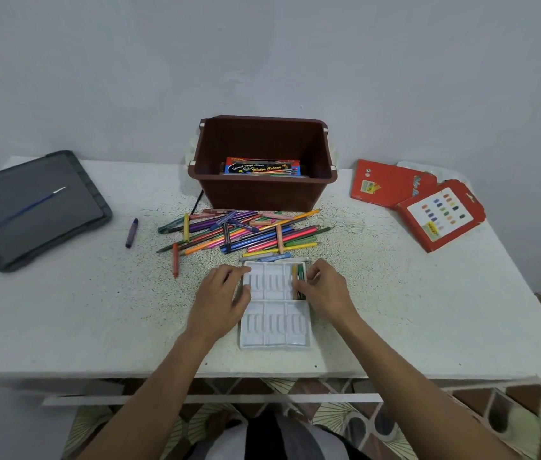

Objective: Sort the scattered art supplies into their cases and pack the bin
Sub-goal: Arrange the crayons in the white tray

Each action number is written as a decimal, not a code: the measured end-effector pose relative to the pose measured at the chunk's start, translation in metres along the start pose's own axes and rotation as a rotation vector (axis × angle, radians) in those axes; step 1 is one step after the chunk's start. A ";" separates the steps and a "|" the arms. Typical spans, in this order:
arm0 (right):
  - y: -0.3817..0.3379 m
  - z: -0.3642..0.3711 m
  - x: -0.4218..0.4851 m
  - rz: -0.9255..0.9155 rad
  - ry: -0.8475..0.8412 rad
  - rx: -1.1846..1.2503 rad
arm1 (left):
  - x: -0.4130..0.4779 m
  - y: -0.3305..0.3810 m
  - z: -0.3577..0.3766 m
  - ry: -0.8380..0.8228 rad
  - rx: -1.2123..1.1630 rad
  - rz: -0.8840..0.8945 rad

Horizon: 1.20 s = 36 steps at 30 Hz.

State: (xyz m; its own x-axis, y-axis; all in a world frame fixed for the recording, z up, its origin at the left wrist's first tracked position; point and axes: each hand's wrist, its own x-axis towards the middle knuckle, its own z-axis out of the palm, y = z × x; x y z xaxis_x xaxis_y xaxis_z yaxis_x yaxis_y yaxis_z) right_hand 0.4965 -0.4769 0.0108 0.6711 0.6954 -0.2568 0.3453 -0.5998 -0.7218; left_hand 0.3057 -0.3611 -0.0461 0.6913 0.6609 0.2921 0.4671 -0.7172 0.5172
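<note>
A white plastic crayon tray (274, 323) lies in front of me on the table. My left hand (221, 298) holds its left edge, fingers curled over the rim. My right hand (327, 290) presses a few crayons (299, 275), yellow and green, into the tray's far right slot. Beyond the tray lies a heap of coloured pencils and pens (245, 232). A brown bin (264, 161) stands behind the heap with a watercolour box (262, 167) inside. One orange crayon (175, 264) and one purple crayon (132, 232) lie loose to the left.
A dark grey lid (36, 207) with a blue paintbrush (35, 204) on it sits at the far left. Red cardboard crayon boxes (415, 200) lie at the far right. The table's front edge runs just below the tray.
</note>
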 end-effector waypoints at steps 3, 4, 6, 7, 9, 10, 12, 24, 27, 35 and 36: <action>0.000 -0.005 0.006 0.053 -0.054 -0.006 | 0.000 0.000 0.000 -0.006 -0.001 -0.004; 0.000 -0.007 0.009 0.065 -0.070 -0.020 | 0.000 0.000 0.000 -0.006 -0.002 -0.005; 0.000 -0.010 0.015 0.080 -0.111 -0.045 | 0.000 0.000 0.001 -0.007 0.001 -0.003; -0.001 -0.012 0.017 0.083 -0.142 -0.057 | 0.000 -0.001 0.001 -0.009 0.002 -0.003; -0.003 -0.016 0.021 0.071 -0.193 -0.064 | 0.000 -0.001 0.001 -0.011 0.006 -0.005; -0.004 -0.018 0.022 0.056 -0.187 -0.062 | 0.000 -0.001 0.001 -0.011 0.008 -0.005; -0.006 -0.018 0.025 -0.023 -0.079 -0.127 | 0.000 -0.001 0.000 -0.011 0.011 -0.005; -0.010 -0.015 0.057 -0.549 -0.072 -0.588 | 0.001 0.001 0.000 -0.004 -0.001 0.001; -0.011 -0.022 0.064 -0.569 -0.117 -0.620 | 0.000 0.000 -0.001 0.002 -0.001 0.000; 0.002 -0.025 0.064 -0.631 -0.074 -0.660 | 0.000 -0.001 -0.001 0.000 -0.013 0.003; 0.003 -0.025 0.062 -0.630 -0.065 -0.663 | 0.001 -0.001 0.000 0.000 -0.015 0.001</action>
State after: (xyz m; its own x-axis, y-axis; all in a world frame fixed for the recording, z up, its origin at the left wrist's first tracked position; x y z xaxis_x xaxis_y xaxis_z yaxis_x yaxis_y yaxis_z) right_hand 0.5558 -0.4453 0.0091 0.1994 0.9799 0.0092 0.9543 -0.1920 -0.2291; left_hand 0.3057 -0.3602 -0.0460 0.6921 0.6600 0.2923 0.4581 -0.7146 0.5287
